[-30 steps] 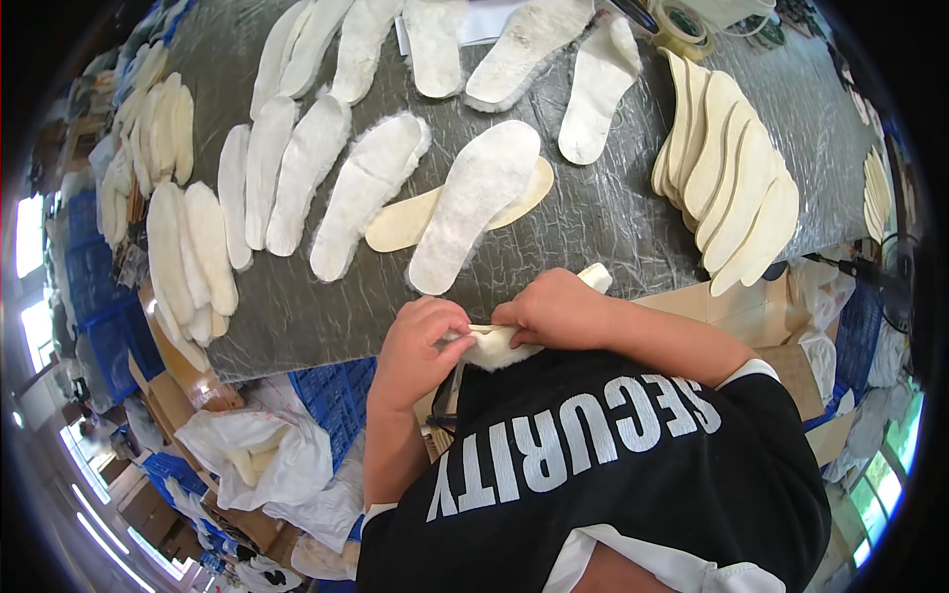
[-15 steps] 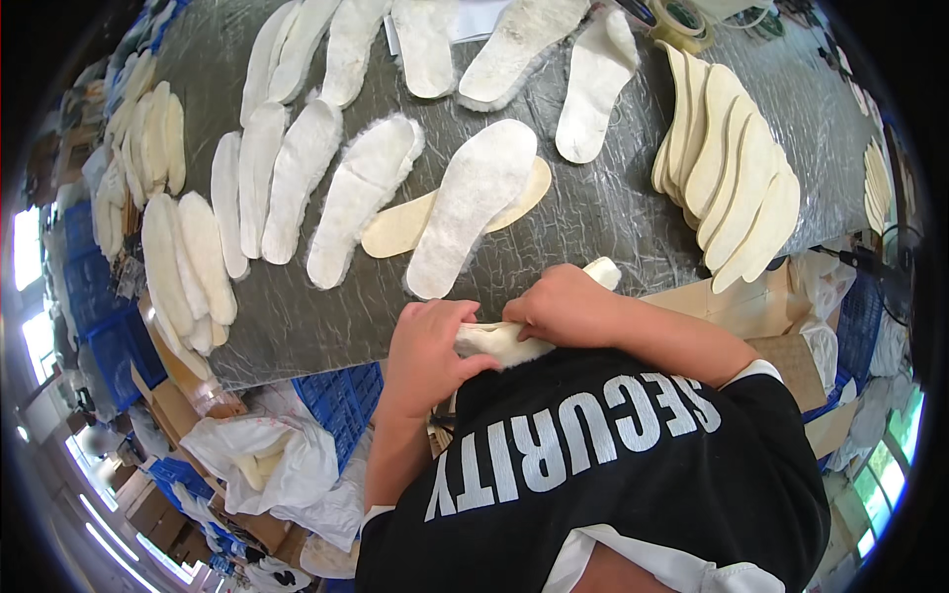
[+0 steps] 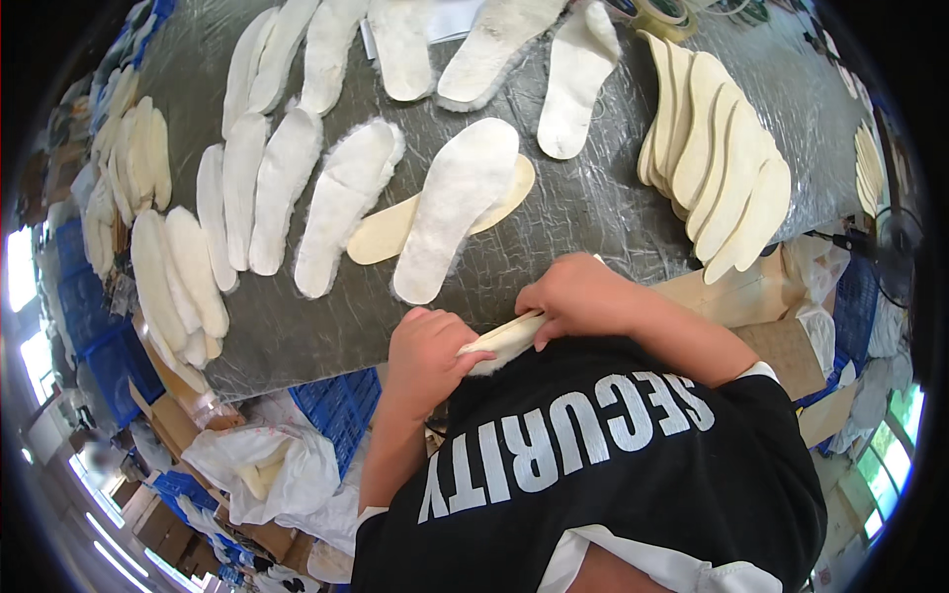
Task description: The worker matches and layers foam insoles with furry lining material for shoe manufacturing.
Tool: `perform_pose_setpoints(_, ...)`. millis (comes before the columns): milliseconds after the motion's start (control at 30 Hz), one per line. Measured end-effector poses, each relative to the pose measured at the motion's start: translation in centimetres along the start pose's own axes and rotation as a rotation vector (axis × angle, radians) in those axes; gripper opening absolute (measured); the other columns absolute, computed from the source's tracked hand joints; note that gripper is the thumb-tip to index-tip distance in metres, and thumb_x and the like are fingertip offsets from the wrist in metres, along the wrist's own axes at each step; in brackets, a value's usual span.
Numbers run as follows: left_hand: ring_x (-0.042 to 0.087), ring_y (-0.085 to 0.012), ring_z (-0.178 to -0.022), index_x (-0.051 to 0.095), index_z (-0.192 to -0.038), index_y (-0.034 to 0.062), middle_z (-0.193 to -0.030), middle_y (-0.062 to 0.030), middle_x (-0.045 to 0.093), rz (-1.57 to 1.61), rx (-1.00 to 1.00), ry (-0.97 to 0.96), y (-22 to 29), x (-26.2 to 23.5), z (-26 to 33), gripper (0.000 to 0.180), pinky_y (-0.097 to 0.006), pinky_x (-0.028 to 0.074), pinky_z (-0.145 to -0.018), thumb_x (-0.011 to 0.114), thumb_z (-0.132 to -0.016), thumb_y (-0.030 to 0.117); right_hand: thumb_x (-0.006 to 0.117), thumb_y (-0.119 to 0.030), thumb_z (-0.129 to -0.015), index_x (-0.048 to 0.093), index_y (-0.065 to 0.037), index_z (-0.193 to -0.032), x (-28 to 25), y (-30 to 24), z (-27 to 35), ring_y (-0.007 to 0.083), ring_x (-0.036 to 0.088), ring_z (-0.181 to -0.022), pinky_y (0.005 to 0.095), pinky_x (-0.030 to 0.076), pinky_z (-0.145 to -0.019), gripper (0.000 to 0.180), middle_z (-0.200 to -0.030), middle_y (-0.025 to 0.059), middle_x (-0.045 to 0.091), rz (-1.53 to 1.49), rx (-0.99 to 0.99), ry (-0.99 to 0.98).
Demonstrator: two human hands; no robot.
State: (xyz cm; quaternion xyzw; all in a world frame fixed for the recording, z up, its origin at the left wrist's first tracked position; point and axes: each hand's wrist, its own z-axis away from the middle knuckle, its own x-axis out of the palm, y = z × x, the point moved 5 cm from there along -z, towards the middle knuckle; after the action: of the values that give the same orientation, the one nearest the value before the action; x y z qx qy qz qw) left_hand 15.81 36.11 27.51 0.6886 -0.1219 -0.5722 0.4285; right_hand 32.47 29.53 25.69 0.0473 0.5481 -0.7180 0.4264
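Both my hands hold one cream insole with a fleecy edge, close to my chest at the near edge of the grey table. My left hand grips its near end. My right hand pinches its far end from above. Just beyond my hands lies a fleecy white insole on top of a flat tan insole. The middle of the held insole shows; both its ends are hidden under my fingers.
Several fleecy white insoles lie in rows over the left and far side of the table. A fanned stack of tan insoles sits at the right. Blue crates, white bags and cardboard crowd the floor below.
My hands have shifted along the held insole and drawn slightly apart, so more of its tan side shows between them. The insoles on the table have not moved.
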Motion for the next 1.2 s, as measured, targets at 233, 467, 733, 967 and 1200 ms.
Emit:
perform_pose_setpoints(233, 0.056, -0.0224, -0.059, 0.060, -0.066, 0.0096, -0.063, -0.0028, 0.056, -0.029, 0.048, -0.005, -0.1, -0.3, 0.2, 0.028, -0.034, 0.040, -0.057, 0.079, -0.064, 0.031, 0.077, -0.038, -0.067, 0.070, -0.011, -0.092, -0.3, 1.4, 1.7, 0.0307, 0.063, -0.070, 0.0419, 0.046, -0.063, 0.037, -0.067, 0.0084, 0.064, -0.096, 0.032, 0.109)
perform_pose_setpoints(467, 0.056, -0.0227, -0.059, 0.061, -0.067, 0.0086, -0.062, -0.0033, 0.056, 0.001, 0.052, 0.004, 0.3, -0.6, -0.2, 0.027, -0.034, 0.040, -0.057, 0.080, -0.065, 0.029, 0.066, -0.033, -0.082, 0.066, -0.011, -0.080, 0.0, 1.3, 2.1, 0.0334, 0.061, -0.068, 0.0438, 0.046, -0.066, 0.022, -0.066, 0.0105, 0.062, -0.058, -0.023, 0.256)
perform_pose_setpoints(733, 0.057, -0.0245, -0.062, 0.065, -0.075, 0.0067, -0.069, -0.0050, 0.060, -0.020, 0.044, 0.035, 0.4, -0.5, -0.7, 0.021, -0.035, 0.042, -0.057, 0.078, -0.066, 0.020, 0.065, -0.026, -0.079, 0.060, -0.013, -0.072, -1.0, 0.3, 3.4, 0.0260, 0.061, -0.066, 0.0369, 0.044, -0.066, 0.016, -0.066, 0.0047, 0.062, 0.150, -0.070, 0.425)
perform_pose_setpoints(967, 0.058, -0.0272, -0.088, 0.066, -0.096, 0.0072, -0.101, -0.0064, 0.061, -0.355, 0.150, 0.139, 0.9, 3.3, -1.3, 0.029, -0.039, 0.044, -0.075, 0.072, -0.068, 0.008, 0.060, -0.018, -0.077, 0.065, -0.012, -0.102, 1.4, 3.6, 6.0, 0.0239, 0.059, -0.113, 0.0405, 0.045, -0.089, 0.026, -0.118, 0.0038, 0.063, 0.565, -0.167, 0.764)
perform_pose_setpoints(1200, 0.053, -0.0324, -0.105, 0.061, -0.106, 0.0017, -0.115, -0.0141, 0.057, -0.273, 0.038, 0.155, 0.8, 5.9, -0.3, 0.039, -0.044, 0.040, -0.089, 0.074, -0.072, 0.015, 0.072, -0.027, -0.075, 0.062, -0.012, -0.111, 4.4, 5.5, 6.5, 0.0267, 0.043, -0.133, 0.0482, 0.034, -0.105, 0.040, -0.137, 0.0070, 0.052, 0.473, -0.019, 0.717)
